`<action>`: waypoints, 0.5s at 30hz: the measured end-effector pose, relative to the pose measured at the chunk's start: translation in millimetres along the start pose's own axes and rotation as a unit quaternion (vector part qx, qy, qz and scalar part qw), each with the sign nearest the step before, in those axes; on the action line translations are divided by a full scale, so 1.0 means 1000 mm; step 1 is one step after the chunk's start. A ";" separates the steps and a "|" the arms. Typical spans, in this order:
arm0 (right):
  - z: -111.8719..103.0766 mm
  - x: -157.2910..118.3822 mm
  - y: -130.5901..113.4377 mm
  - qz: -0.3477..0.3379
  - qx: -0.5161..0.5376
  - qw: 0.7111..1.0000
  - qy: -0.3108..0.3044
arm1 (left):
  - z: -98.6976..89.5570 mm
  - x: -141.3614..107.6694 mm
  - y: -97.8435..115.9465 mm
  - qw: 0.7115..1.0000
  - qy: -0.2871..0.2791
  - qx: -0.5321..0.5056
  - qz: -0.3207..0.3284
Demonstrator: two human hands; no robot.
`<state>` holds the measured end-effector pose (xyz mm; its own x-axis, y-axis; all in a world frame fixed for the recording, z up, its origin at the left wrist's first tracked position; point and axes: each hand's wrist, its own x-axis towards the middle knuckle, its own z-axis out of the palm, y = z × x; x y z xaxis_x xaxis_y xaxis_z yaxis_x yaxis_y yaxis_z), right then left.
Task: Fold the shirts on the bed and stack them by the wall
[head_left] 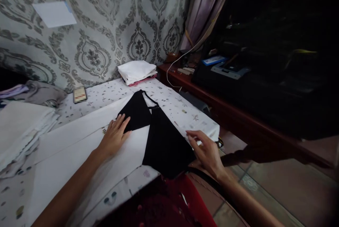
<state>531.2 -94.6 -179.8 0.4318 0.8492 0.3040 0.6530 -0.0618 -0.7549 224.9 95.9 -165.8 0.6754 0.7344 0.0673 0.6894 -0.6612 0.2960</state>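
A white T-shirt (71,149) with black sleeves lies spread out on the patterned sheet, its neckline pointing away to the right. My left hand (114,135) rests flat on it, fingers spread, the tips on the far black sleeve (137,112) and the palm by a small printed mark on the chest. Beside the outer edge of the near black sleeve (166,145), my right hand (208,152) is open with fingers loosely bent. Whether it touches the cloth I cannot tell. Nothing shows between its fingers.
Folded white clothes (137,71) are stacked by the wall, and another pile of white cloth (23,131) lies at left. A small blurred packet (79,94) sits near the wall. Right of the bed stands a dark wooden table (222,96). Something red (190,198) is close in front.
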 end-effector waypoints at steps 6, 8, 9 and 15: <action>0.031 -0.073 0.005 0.230 0.211 0.940 0.139 | 0.006 0.022 0.040 0.994 -0.063 -0.001 0.091; 0.040 -0.079 0.004 0.288 0.308 0.899 0.119 | 0.014 0.029 0.048 0.990 -0.077 0.004 0.115; 0.042 -0.079 0.003 0.310 0.358 0.877 0.088 | 0.017 0.031 0.050 0.989 -0.083 0.007 0.123; 0.030 -0.079 0.004 0.363 0.460 0.808 -0.064 | 0.011 0.026 0.050 0.986 -0.109 -0.019 0.126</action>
<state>480.4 -146.5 -224.3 0.3875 0.8150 -0.4309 -0.5081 -0.2012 -0.8375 279.5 80.7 -159.7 0.8667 0.4949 -0.0627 0.4858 -0.8086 0.3320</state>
